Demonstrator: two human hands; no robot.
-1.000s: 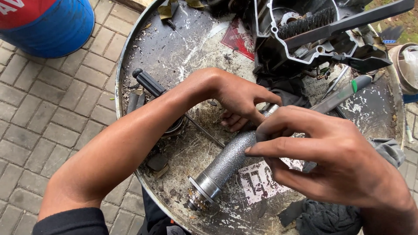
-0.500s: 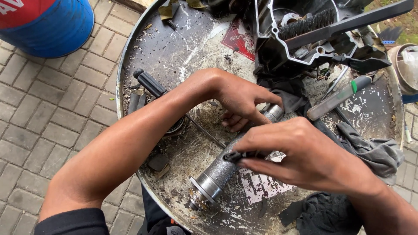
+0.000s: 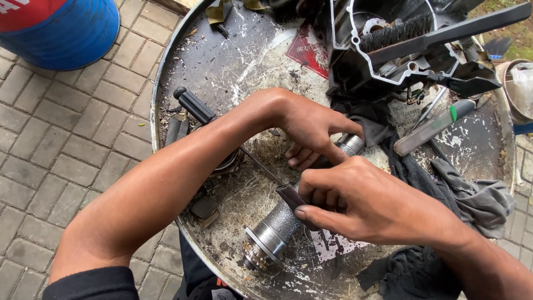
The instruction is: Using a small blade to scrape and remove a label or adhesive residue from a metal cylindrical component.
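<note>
Blue drum with a red patch at top left, standing on grey paving bricks, off the round metal tray. Tray surface dirty, scratched, speckled white. Black-handled screwdriver lies on the tray's left part, its thin shaft running toward the middle under the left forearm.

Grey metal cylinder lies tilted across tray centre, lower end near the front rim, upper end pointing up-right. Body has a rough, dull speckled finish; lower end is smoother and shinier, with a stepped collar and small brass-coloured bits at the tip. Upper end is a narrower shiny stub.

Left hand reaches across from the left, fingers curled down around the cylinder's upper end, gripping it. Right hand is closed over the cylinder's middle, thumb and fingers pinching a small dark strip against the surface.

Red printed label, flat and partly hidden, lies on the tray at top centre. Black engine casing with a bristle brush resting in it sits top right. Grey tool with green tip to the right. Dark rags bunched at right, under the right wrist. White worn sticker on the tray just below the right hand.
</note>
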